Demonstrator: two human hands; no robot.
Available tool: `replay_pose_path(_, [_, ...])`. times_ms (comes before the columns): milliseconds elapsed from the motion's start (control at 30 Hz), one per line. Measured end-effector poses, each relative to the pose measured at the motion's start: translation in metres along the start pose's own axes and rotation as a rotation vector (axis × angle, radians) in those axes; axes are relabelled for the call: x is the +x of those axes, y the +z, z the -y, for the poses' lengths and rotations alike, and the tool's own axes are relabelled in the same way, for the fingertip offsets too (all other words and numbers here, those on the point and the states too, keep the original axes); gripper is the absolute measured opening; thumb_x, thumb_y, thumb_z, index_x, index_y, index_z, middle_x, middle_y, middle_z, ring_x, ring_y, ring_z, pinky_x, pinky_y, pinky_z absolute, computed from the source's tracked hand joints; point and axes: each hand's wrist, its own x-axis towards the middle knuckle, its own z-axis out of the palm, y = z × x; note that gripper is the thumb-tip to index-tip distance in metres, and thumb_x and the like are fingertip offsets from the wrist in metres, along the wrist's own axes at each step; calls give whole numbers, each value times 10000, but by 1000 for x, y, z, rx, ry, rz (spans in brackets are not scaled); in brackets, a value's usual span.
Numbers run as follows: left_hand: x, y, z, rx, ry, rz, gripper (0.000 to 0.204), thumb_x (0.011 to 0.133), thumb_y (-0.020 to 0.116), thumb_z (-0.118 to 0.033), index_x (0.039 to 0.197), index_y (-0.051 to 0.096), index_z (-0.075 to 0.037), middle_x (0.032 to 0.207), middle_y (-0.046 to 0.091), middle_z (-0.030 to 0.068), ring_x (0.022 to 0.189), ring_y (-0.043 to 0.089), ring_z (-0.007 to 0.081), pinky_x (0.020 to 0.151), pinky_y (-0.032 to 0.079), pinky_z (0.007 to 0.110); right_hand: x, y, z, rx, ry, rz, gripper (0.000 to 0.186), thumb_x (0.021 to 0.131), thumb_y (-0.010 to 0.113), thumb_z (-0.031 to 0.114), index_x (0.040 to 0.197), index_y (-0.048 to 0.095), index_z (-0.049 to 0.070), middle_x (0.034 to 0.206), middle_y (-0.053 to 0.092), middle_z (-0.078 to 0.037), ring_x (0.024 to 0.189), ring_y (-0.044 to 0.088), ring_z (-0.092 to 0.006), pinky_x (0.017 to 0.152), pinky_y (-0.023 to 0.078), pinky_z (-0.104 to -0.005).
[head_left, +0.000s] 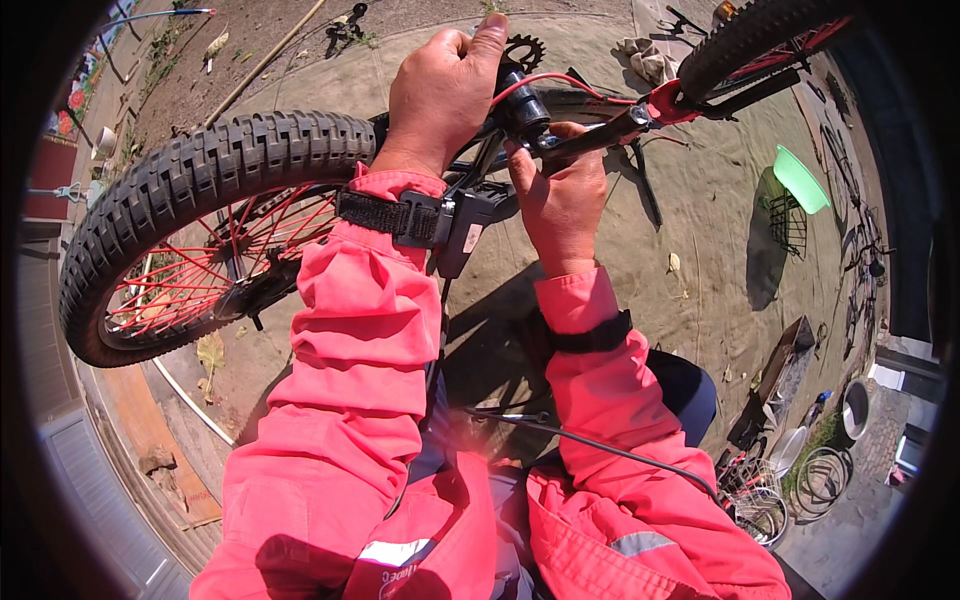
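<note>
A brown-green cloth sheet [700,225] covers the ground, and its widest open stretch lies to the right of the hands. There, a light green plastic basin [800,180] sits tilted beside a black wire basket [788,222], both well apart from the fingers. Nearer on the right, a long narrow trough [788,362] and thin round wheel rims [825,482] line that edge. On the left, room is tight: a thick black knobbly tyre with red spokes [190,165] reaches almost to the left wrist, with a flat orange-brown board [150,440] beyond its near side. At the far right, a second black-tyred wheel [745,55] closes off that corner.

The black bicycle frame with a red joint [600,138] lies between the wheels, under and between both hands. The bare left hand [435,105] is at the far side, fingers curled inward and thumb extended; what they hold is hidden, so I cannot tell. A short black cylinder [522,100] stands just right of it, near a black toothed chainring [525,48] and a thin red cable [560,77]. The bare right hand [562,205] is nearer, its thumb and fingers bent around the frame just below the cylinder
</note>
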Motion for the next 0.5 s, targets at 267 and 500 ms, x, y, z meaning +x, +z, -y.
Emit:
replay_pose_path(267, [0,1,0,3,7,-8,649,1030,601,-623,917,682,11,752,614,8,745,522,98,697,486,314,0,10,-1,289,206,17,291,960,797,275,1003,659,22,769,661,-22,696,587,-99,637,487,-289])
replay_pose_path(500, [-1,1,0,5,10,-6,630,1036,604,-606,932,695,9,738,609,0,734,517,91,688,480,307,1,9,1,153,115,0,261,931,798,198,1042,666,2,829,661,-4,716,579,-91,658,488,-282])
